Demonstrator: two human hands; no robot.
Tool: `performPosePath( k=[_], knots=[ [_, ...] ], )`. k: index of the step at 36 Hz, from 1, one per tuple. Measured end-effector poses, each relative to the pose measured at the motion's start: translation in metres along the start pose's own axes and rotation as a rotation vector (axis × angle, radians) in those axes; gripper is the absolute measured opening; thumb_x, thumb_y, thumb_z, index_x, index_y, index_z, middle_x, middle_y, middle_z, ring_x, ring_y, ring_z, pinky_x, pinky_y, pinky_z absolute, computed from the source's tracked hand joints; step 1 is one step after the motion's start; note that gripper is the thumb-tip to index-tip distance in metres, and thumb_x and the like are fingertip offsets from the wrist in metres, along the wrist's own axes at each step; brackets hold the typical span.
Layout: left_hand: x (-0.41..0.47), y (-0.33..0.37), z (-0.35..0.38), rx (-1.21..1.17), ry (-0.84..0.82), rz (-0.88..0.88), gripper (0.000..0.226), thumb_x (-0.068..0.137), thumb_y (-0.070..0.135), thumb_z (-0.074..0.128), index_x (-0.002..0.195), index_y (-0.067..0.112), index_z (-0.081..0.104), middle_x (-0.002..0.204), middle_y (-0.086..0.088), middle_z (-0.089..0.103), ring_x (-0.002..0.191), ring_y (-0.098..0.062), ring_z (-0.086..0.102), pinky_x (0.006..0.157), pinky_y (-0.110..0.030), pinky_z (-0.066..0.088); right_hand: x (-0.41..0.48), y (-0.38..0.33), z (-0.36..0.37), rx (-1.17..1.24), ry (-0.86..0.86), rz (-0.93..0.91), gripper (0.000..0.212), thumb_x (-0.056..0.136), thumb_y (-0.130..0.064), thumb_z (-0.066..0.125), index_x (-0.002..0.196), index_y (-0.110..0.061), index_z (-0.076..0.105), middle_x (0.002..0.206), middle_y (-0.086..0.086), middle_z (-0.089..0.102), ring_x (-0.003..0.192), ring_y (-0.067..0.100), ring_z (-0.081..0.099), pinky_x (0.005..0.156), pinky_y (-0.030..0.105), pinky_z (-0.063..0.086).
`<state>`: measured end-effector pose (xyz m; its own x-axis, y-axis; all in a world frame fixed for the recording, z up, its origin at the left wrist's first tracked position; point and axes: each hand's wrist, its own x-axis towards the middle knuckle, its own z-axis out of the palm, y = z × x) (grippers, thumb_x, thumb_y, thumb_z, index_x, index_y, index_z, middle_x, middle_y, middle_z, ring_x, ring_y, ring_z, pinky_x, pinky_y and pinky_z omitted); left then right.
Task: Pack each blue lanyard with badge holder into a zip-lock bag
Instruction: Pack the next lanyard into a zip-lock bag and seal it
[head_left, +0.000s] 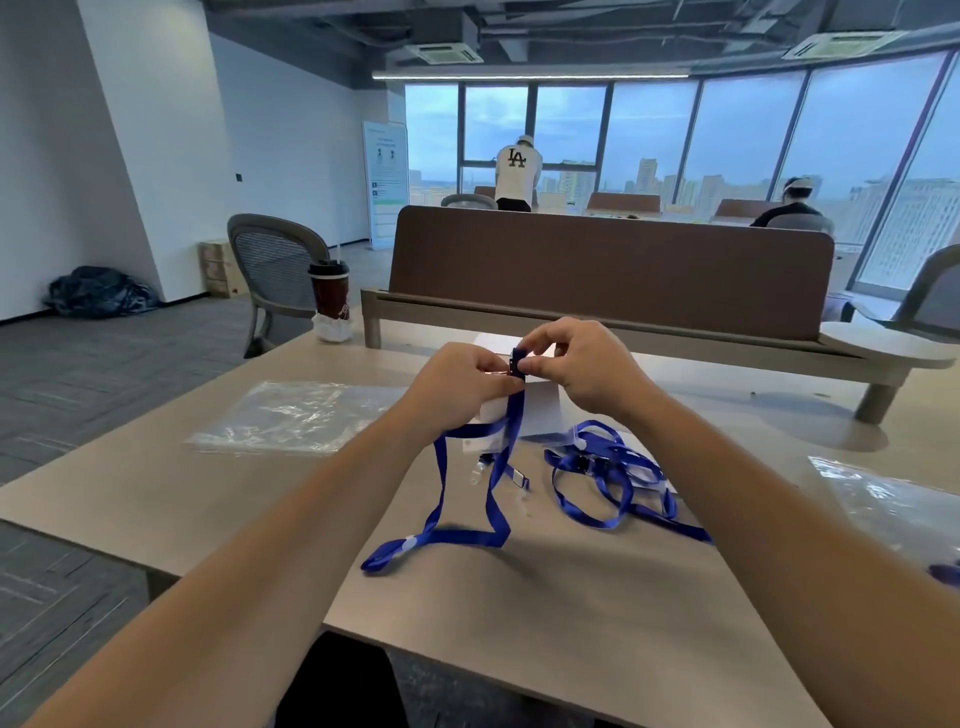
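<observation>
Head view: cup (329, 291) beyond zip-lock bags (291, 415)

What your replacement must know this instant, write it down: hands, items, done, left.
Left hand and right hand: both pinch the black plastic clip of one blue fabric lanyard, raised above the beige table; its loop trails on the tabletop.
Second blue lanyard: tangled on the table to the right, unbagged.
Clear zip-lock bags: flat stack at left; another clear bag at the right edge, contents unclear.
Done: nothing visibly bagged. Left: bag both lanyards.
</observation>
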<state>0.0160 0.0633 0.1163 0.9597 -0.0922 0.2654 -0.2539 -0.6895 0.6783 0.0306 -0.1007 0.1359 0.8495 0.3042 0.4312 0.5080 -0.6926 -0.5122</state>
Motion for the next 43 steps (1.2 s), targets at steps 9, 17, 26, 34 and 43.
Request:
performPosePath(
  k=[9,17,26,34,43],
  knots=[
    [0.01,-0.008,-0.01,-0.088,0.194,-0.122,0.019,0.096,0.031,0.063,0.097,0.015,0.073,0.086,0.002,0.068,0.08,-0.014,0.06,0.076,-0.028,0.044,-0.01,0.012,0.026,0.184,0.225,0.311,0.031,0.095,-0.041,0.06,0.098,-0.01,0.064,0.091,0.007,0.066,0.081,0.017,0.059,0.062,0.024,0.044],
    [0.016,-0.005,-0.014,-0.14,0.346,-0.104,0.016,0.096,0.025,0.063,0.085,0.015,0.07,0.083,-0.001,0.068,0.074,-0.014,0.058,0.062,-0.024,0.04,-0.016,0.003,0.063,0.437,-0.09,0.521,0.049,0.084,-0.061,0.063,0.092,-0.013,0.07,0.092,0.001,0.071,0.09,0.018,0.066,0.089,0.039,0.056],
    [0.013,-0.001,-0.019,-0.115,0.36,-0.053,0.017,0.097,0.027,0.062,0.098,0.014,0.073,0.092,0.001,0.07,0.083,-0.015,0.062,0.074,-0.025,0.041,-0.016,-0.019,0.091,1.084,-0.272,0.568,0.032,0.089,-0.028,0.07,0.115,-0.01,0.064,0.105,0.001,0.076,0.108,0.019,0.067,0.093,0.033,0.046],
    [0.011,-0.006,-0.03,-0.158,0.34,-0.038,0.013,0.095,0.024,0.065,0.098,0.014,0.072,0.089,0.004,0.068,0.079,-0.011,0.058,0.07,-0.023,0.042,-0.012,-0.021,0.097,1.211,-0.291,0.578,0.022,0.094,-0.004,0.059,0.116,-0.001,0.061,0.095,0.014,0.075,0.096,0.03,0.072,0.098,0.043,0.053],
    [0.02,-0.024,-0.051,-0.357,0.292,-0.214,0.015,0.091,0.026,0.071,0.102,0.015,0.07,0.095,0.002,0.067,0.085,-0.012,0.058,0.062,-0.023,0.045,-0.019,0.009,0.074,1.16,-0.412,0.477,0.025,0.095,-0.006,0.059,0.118,0.004,0.06,0.082,0.011,0.058,0.071,0.021,0.058,0.086,0.039,0.055]
  ],
)
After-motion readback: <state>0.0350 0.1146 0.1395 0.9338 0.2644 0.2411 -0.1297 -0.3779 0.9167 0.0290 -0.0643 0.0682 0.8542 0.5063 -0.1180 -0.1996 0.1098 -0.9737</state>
